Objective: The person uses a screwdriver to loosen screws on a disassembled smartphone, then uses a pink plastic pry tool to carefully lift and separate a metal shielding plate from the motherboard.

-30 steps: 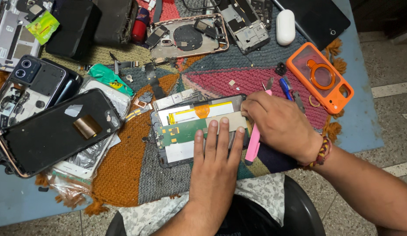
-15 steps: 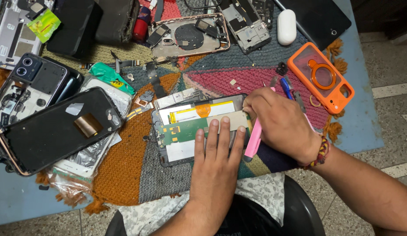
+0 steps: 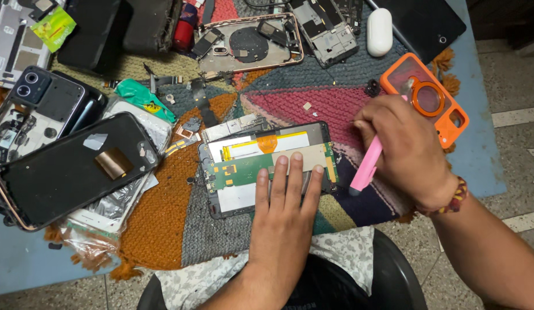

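An opened phone [image 3: 244, 166] lies face down on a knitted mat [image 3: 163, 229], its green circuit board, orange flex and white panels showing. My left hand [image 3: 284, 212] rests flat on its lower right part, fingers spread over the board. My right hand [image 3: 407, 152] is just right of the phone and grips a pink tool [image 3: 365, 169], whose lower end points down toward the mat. A beaded bracelet sits on that wrist.
An orange phone case [image 3: 445, 109] lies right of my right hand. A black screen panel [image 3: 66, 172] and a phone frame [image 3: 31, 109] lie at left. A copper-rimmed back housing [image 3: 249, 43], a white earbud case [image 3: 379, 31] and a dark tablet [image 3: 427, 23] lie at the back.
My right hand has lifted off the phone's right edge and moved right with the pink tool. My left hand has stayed on the phone.
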